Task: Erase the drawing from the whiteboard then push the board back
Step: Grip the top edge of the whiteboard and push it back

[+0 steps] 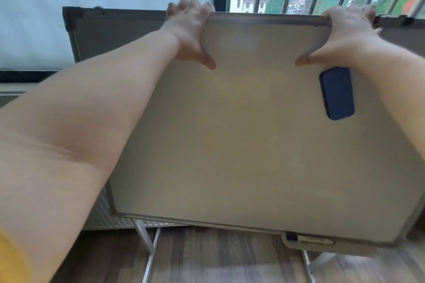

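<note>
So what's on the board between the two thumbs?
Nothing: in the head view, only bare, clean whiteboard lies between the left hand and right hand. The eraser sits below the right.

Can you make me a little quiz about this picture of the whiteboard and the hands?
1. True or false: the whiteboard has a drawing on it.
2. What is the dark blue eraser doing? A) sticking on the board's face B) lying on the floor C) held in a hand
3. Which edge of the board do the left hand and right hand grip?

Key: 1 false, it looks wiped clean. 2 A. 3 the top edge.
</note>
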The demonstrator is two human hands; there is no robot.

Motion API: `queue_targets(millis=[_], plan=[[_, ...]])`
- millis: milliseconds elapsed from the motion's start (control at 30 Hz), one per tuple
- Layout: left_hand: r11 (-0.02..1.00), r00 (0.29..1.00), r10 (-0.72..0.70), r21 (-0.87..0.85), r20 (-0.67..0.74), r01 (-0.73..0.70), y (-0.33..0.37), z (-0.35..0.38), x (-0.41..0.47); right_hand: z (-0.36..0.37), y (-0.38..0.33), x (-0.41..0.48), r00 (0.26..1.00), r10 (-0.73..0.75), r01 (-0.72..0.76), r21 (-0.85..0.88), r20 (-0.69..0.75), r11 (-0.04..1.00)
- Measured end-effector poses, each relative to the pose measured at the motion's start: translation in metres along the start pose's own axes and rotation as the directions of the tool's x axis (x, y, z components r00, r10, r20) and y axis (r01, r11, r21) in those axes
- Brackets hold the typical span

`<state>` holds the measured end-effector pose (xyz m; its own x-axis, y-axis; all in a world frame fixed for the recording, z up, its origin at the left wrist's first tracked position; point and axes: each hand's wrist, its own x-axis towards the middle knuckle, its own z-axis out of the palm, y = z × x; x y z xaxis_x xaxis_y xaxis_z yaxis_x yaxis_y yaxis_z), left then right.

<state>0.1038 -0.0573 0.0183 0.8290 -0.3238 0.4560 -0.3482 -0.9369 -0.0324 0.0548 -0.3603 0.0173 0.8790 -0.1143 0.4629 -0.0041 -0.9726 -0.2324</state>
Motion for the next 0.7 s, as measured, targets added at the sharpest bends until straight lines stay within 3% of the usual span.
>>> queue_targets(millis=[300, 700], plan=[[0.996, 0.998, -0.052, 0.065, -0.018, 0.053, -0.028, 0.003, -0.002, 0.015, -0.027, 0.024, 0.998, -0.044, 0.044, -0.007, 0.055, 0.999], [0.983, 0.991, -0.133, 0.124, -0.030, 0.136, -0.072, -0.001, -0.017, 0.039, -0.067, 0.046, 0.982, -0.166, 0.155, 0.122, 0.089, 0.980]])
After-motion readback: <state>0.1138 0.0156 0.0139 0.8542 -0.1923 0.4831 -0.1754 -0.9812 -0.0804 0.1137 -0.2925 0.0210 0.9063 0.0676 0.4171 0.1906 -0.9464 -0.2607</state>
